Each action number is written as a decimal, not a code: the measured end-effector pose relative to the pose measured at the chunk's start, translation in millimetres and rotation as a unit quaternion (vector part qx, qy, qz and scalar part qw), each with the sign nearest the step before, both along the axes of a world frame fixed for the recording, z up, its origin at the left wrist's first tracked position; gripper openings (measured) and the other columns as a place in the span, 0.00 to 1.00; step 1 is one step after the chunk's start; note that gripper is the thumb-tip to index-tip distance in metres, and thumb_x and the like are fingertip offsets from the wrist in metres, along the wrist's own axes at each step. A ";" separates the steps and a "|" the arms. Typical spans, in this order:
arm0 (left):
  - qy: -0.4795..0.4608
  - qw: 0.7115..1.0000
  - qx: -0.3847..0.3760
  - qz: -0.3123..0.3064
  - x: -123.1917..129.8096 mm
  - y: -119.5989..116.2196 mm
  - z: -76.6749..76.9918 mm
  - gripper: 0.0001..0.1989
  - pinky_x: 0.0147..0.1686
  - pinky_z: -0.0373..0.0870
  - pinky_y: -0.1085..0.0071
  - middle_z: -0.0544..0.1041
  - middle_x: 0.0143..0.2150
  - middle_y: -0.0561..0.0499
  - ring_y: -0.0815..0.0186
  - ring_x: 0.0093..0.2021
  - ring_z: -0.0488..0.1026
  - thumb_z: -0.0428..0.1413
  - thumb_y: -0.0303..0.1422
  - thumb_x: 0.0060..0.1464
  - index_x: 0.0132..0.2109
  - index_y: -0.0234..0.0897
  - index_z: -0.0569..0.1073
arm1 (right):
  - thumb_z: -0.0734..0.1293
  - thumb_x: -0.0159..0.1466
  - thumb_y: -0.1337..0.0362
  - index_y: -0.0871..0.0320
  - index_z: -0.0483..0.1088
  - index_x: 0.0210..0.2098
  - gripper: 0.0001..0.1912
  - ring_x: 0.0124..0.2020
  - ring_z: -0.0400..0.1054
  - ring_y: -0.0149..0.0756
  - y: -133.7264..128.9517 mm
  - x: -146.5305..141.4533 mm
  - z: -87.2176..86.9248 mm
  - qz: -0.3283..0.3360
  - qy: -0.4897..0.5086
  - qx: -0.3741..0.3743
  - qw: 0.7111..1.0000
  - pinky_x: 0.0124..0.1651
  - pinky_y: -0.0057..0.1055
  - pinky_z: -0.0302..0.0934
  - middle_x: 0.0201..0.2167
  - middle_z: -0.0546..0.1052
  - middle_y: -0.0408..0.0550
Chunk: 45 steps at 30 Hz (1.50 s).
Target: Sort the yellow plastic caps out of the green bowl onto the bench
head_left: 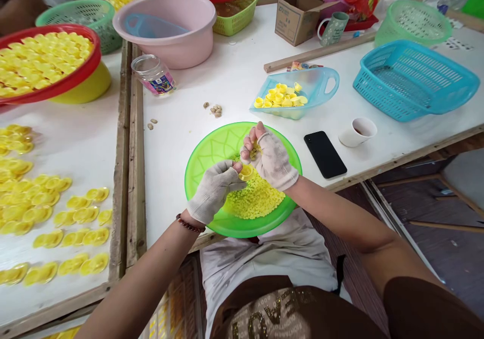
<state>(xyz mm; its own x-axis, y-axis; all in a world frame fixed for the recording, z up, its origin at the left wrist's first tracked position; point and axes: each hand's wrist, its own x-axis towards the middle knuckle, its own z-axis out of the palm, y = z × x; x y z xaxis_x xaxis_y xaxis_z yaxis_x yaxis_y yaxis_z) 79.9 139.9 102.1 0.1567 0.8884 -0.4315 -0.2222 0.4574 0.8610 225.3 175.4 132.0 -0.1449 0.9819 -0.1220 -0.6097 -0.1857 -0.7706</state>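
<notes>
Both hands wear white fingerless gloves and meet above a green round tray (204, 152) at the table's front edge. My left hand (223, 180) pinches a small yellow cup-like piece (246, 172) between thumb and fingers. Beside it, my right hand (269, 158) is curled with the palm turned up, and small yellowish pieces (256, 150) lie within its fingers. Under the hands, many tiny yellow pieces (257, 203) are heaped in the tray. Behind the tray, a blue translucent scoop (315, 89) holds several yellow cups (282, 96).
Right of the tray lie a black phone (325, 153) and a paper cup (357, 133), with a blue basket (412, 84) behind. A clear jar (154, 75) and pink basin (170, 34) stand back left. Yellow pieces (34, 198) cover the left table.
</notes>
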 end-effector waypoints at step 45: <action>-0.099 0.992 -0.065 0.038 -3.1 3.1 -8.4 0.07 0.37 0.80 0.70 0.77 0.43 0.48 0.69 0.36 0.75 0.64 0.27 0.50 0.39 0.33 0.77 | 0.67 0.71 0.55 0.54 0.65 0.35 0.12 0.21 0.60 0.27 -4.5 -11.7 -6.3 0.011 -0.046 0.035 0.998 0.26 0.25 0.60 0.22 0.62 0.36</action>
